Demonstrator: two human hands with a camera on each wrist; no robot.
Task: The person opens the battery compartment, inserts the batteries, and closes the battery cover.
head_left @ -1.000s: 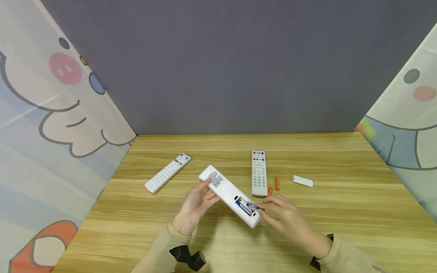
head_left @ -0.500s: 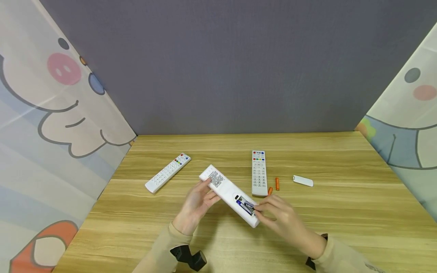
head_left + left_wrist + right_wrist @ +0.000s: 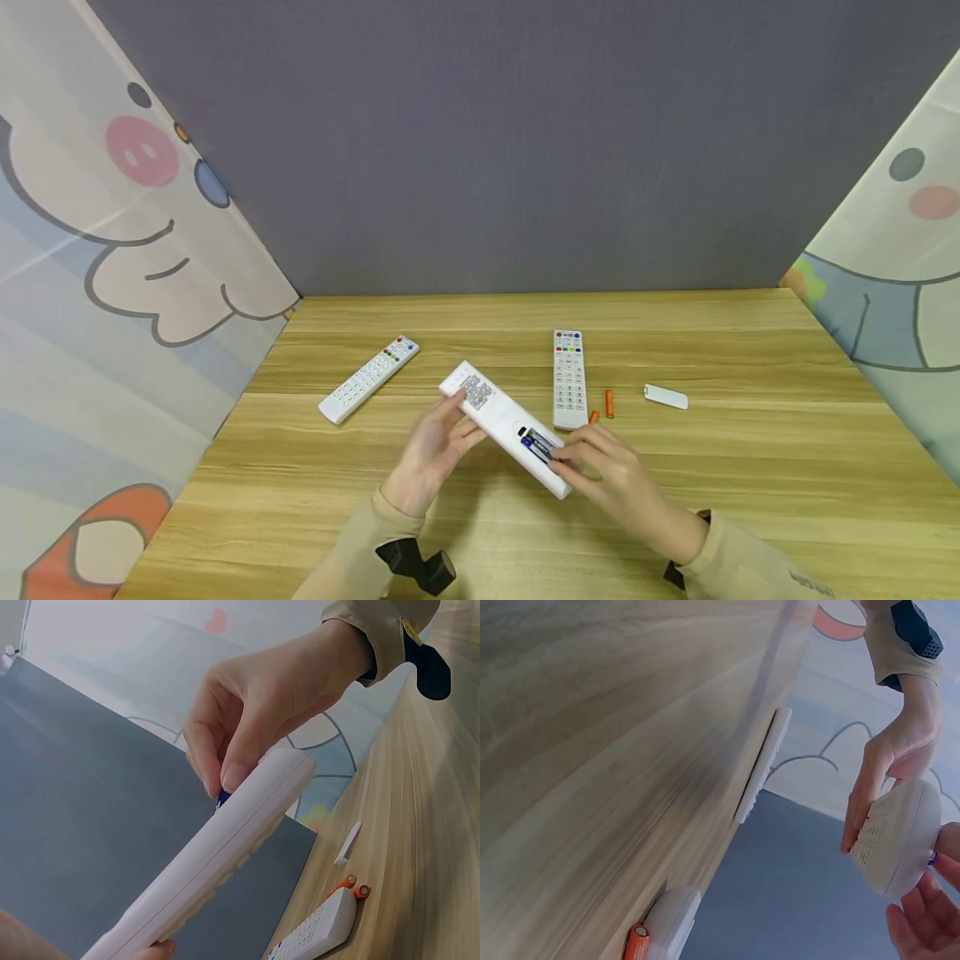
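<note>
My left hand point(image 3: 429, 457) holds a white remote control point(image 3: 497, 417) above the table, thumb on its back, which faces up. The battery compartment is uncovered. A blue battery point(image 3: 531, 448) lies in it, with another dark battery beside it. My right hand point(image 3: 618, 479) is at the compartment's lower end, its fingertips covering part of it. In the left wrist view, the right hand point(image 3: 259, 709) pinches a blue-ended battery point(image 3: 223, 798) between thumb and finger, against the remote's back. The right wrist view shows the button side of the remote point(image 3: 892, 832) and the left fingers under it.
One white remote point(image 3: 369, 380) lies slanted on the table at left, another point(image 3: 570, 379) straight behind my hands. Near it lie two orange batteries, one upright in line point(image 3: 609, 404) and one partly hidden point(image 3: 594, 417). A white battery cover point(image 3: 666, 397) sits farther right.
My right hand has moved slightly left, bringing the battery from tilted above the compartment down into it. The left hand and its remote have hardly moved.
</note>
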